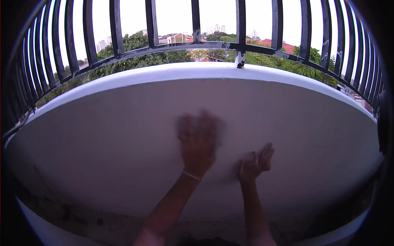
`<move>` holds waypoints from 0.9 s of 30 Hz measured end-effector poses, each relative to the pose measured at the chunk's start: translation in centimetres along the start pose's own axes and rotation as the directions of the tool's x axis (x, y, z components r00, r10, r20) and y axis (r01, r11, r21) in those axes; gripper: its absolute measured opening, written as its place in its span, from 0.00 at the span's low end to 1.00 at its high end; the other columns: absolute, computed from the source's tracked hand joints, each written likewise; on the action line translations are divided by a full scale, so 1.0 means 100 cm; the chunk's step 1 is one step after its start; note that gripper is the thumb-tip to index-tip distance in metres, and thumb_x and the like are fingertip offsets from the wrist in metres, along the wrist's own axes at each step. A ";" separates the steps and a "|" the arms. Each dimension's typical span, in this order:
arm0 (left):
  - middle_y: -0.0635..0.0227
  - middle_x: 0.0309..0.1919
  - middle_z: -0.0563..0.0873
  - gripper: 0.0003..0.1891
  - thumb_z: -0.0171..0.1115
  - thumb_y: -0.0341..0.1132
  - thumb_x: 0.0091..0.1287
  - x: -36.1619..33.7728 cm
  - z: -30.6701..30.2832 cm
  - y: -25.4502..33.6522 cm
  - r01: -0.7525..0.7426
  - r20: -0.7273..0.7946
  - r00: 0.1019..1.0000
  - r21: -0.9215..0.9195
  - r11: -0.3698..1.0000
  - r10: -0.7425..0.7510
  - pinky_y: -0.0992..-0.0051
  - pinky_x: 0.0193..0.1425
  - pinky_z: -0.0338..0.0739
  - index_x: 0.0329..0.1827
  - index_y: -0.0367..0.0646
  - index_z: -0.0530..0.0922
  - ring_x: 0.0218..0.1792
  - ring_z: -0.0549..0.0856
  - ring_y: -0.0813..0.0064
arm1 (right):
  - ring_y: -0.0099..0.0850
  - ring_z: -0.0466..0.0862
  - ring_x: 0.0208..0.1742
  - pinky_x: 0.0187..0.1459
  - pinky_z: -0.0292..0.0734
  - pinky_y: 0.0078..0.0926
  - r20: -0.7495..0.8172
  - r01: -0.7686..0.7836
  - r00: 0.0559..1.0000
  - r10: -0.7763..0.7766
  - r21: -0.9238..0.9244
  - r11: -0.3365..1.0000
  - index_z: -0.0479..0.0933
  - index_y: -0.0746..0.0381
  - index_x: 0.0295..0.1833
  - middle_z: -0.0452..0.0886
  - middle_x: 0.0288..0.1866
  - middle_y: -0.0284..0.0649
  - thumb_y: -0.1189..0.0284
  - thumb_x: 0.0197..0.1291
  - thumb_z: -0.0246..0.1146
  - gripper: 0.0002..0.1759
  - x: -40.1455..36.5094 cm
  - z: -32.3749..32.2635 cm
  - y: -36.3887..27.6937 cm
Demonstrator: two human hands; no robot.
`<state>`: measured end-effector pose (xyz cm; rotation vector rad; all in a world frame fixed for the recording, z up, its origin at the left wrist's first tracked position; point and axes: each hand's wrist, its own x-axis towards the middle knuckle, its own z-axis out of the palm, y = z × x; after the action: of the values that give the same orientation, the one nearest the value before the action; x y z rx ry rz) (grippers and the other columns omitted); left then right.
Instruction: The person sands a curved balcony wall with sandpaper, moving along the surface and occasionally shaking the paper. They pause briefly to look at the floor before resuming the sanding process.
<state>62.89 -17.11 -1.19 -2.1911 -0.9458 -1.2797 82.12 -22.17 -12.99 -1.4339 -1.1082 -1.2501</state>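
My left hand is raised against the upper middle of a low plastered wall, its fingers smeared by motion. A greyish, flat piece shows past the edges of the fingers, pressed between hand and wall; the blur hides what kind it is. A pale band circles the left wrist. Lower and to the right, my right hand is at the wall surface with its fingers apart and partly bent. Nothing shows in it. Whether its fingertips touch the wall cannot be told.
A white ledge caps the wall. Above it runs a dark metal railing with chipped paint, held by a short post. Trees and buildings lie beyond. Along the wall's foot is a dark, rough strip.
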 end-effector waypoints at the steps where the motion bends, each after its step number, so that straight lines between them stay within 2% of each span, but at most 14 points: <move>1: 0.57 0.80 0.57 0.37 0.58 0.33 0.62 -0.016 0.013 -0.001 -0.108 0.024 0.994 0.014 0.994 0.107 0.46 0.81 0.45 0.79 0.50 0.62 0.80 0.51 0.45 | 0.59 0.58 0.78 0.62 0.52 0.45 0.001 -0.010 1.000 0.010 0.003 1.000 0.55 0.50 0.76 0.59 0.77 0.66 0.49 0.73 0.45 0.32 0.000 0.000 -0.001; 3: 0.60 0.78 0.62 0.38 0.59 0.33 0.60 -0.062 0.038 -0.014 -0.302 0.084 0.951 0.031 0.953 0.299 0.47 0.80 0.50 0.78 0.54 0.64 0.79 0.56 0.47 | 0.57 0.58 0.78 0.62 0.52 0.43 0.010 0.005 1.000 -0.005 0.000 1.000 0.56 0.50 0.75 0.60 0.77 0.66 0.49 0.73 0.45 0.31 0.002 -0.007 0.000; 5: 0.59 0.78 0.62 0.35 0.58 0.31 0.63 -0.095 0.032 -0.048 -0.187 0.125 0.978 0.190 0.964 0.165 0.46 0.80 0.50 0.77 0.56 0.66 0.80 0.55 0.51 | 0.56 0.57 0.78 0.61 0.52 0.42 -0.001 0.027 1.000 -0.027 0.002 1.000 0.56 0.51 0.75 0.61 0.76 0.66 0.50 0.73 0.45 0.30 0.005 -0.005 0.000; 7: 0.55 0.80 0.57 0.32 0.52 0.36 0.72 -0.109 0.012 -0.086 0.080 -0.108 0.992 0.131 0.988 -0.066 0.43 0.81 0.42 0.78 0.39 0.59 0.80 0.49 0.46 | 0.55 0.57 0.78 0.60 0.52 0.41 -0.006 0.033 0.999 -0.033 -0.019 0.999 0.56 0.52 0.75 0.61 0.76 0.66 0.51 0.73 0.45 0.30 0.007 -0.005 -0.002; 9: 0.54 0.80 0.55 0.30 0.47 0.36 0.76 -0.092 -0.009 -0.108 0.417 -0.378 0.807 -0.180 0.891 -0.454 0.45 0.81 0.38 0.78 0.33 0.54 0.81 0.46 0.45 | 0.56 0.56 0.79 0.62 0.51 0.41 -0.004 0.030 1.000 -0.030 -0.017 0.999 0.54 0.53 0.76 0.60 0.76 0.66 0.52 0.73 0.45 0.31 0.004 -0.005 -0.005; 11: 0.53 0.80 0.54 0.30 0.44 0.38 0.79 -0.076 -0.001 -0.166 0.482 -0.596 0.762 0.256 0.838 -0.256 0.49 0.82 0.35 0.79 0.33 0.51 0.81 0.44 0.48 | 0.58 0.54 0.79 0.66 0.51 0.42 0.009 0.041 0.999 -0.041 0.007 0.999 0.52 0.53 0.79 0.55 0.78 0.66 0.52 0.74 0.44 0.33 0.002 -0.005 -0.004; 13: 0.51 0.80 0.55 0.29 0.44 0.37 0.79 -0.041 0.009 -0.183 0.667 -0.604 0.667 0.223 0.711 -0.436 0.50 0.82 0.36 0.78 0.32 0.54 0.81 0.46 0.49 | 0.53 0.56 0.79 0.61 0.51 0.39 -0.010 0.045 0.999 -0.045 -0.006 0.999 0.56 0.54 0.75 0.61 0.76 0.65 0.52 0.73 0.44 0.30 0.007 -0.008 -0.006; 15: 0.53 0.80 0.56 0.28 0.47 0.37 0.76 0.022 -0.020 -0.110 0.474 -0.638 0.676 -0.006 0.880 -0.369 0.48 0.82 0.37 0.77 0.34 0.60 0.81 0.47 0.48 | 0.51 0.57 0.79 0.59 0.51 0.37 -0.017 0.052 0.999 -0.052 -0.004 0.999 0.58 0.54 0.72 0.63 0.75 0.65 0.52 0.72 0.44 0.29 0.009 -0.008 -0.004; 17: 0.55 0.80 0.58 0.33 0.53 0.42 0.73 0.037 -0.023 -0.052 0.320 -0.541 0.811 0.094 0.943 -0.222 0.48 0.81 0.40 0.78 0.37 0.60 0.80 0.51 0.45 | 0.50 0.57 0.79 0.59 0.51 0.37 -0.029 0.048 0.998 -0.048 0.011 0.999 0.58 0.54 0.72 0.64 0.75 0.64 0.52 0.72 0.44 0.29 0.006 -0.004 -0.002; 18: 0.56 0.79 0.59 0.34 0.54 0.42 0.70 0.027 -0.016 -0.032 0.216 -0.393 0.908 0.146 0.965 -0.144 0.49 0.82 0.42 0.78 0.40 0.61 0.79 0.53 0.45 | 0.50 0.57 0.79 0.59 0.50 0.37 -0.030 0.053 0.998 -0.053 0.009 0.999 0.58 0.54 0.72 0.64 0.75 0.64 0.53 0.72 0.44 0.29 0.005 -0.005 -0.003; 20: 0.56 0.78 0.62 0.35 0.57 0.41 0.67 0.000 -0.012 -0.020 -0.017 -0.172 0.984 0.189 0.982 0.050 0.52 0.82 0.46 0.78 0.41 0.62 0.79 0.56 0.47 | 0.49 0.57 0.79 0.60 0.50 0.36 -0.057 0.072 0.996 -0.072 0.006 0.997 0.58 0.54 0.73 0.64 0.75 0.63 0.53 0.72 0.45 0.29 0.009 -0.004 -0.002; 22: 0.52 0.76 0.64 0.35 0.58 0.38 0.66 -0.036 0.004 -0.044 -0.256 -0.046 0.962 0.189 0.948 0.269 0.53 0.81 0.49 0.77 0.39 0.63 0.79 0.58 0.48 | 0.49 0.57 0.79 0.60 0.50 0.35 -0.059 0.078 0.995 -0.076 0.020 0.997 0.59 0.54 0.73 0.65 0.75 0.63 0.54 0.71 0.45 0.29 0.006 -0.003 0.000; 25: 0.52 0.77 0.63 0.32 0.52 0.39 0.72 -0.066 -0.008 -0.088 0.057 -0.242 0.969 -0.001 0.998 -0.055 0.54 0.81 0.50 0.78 0.38 0.59 0.79 0.56 0.48 | 0.49 0.58 0.78 0.60 0.50 0.35 -0.066 0.073 0.995 -0.073 0.011 0.997 0.59 0.53 0.73 0.65 0.75 0.63 0.55 0.71 0.45 0.29 0.005 -0.001 0.000; 27: 0.51 0.78 0.61 0.29 0.45 0.36 0.76 -0.056 -0.020 -0.105 0.280 -0.434 0.853 -0.092 0.956 -0.291 0.55 0.81 0.47 0.79 0.37 0.57 0.80 0.54 0.49 | 0.51 0.58 0.78 0.60 0.50 0.35 -0.070 0.069 0.995 -0.069 0.009 0.998 0.59 0.53 0.74 0.64 0.75 0.63 0.55 0.70 0.46 0.29 0.005 0.000 -0.001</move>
<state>52.02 -13.25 -4.86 -1.6926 -1.0884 -1.8390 82.04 -22.11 -12.50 -1.3440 -1.1241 -1.3304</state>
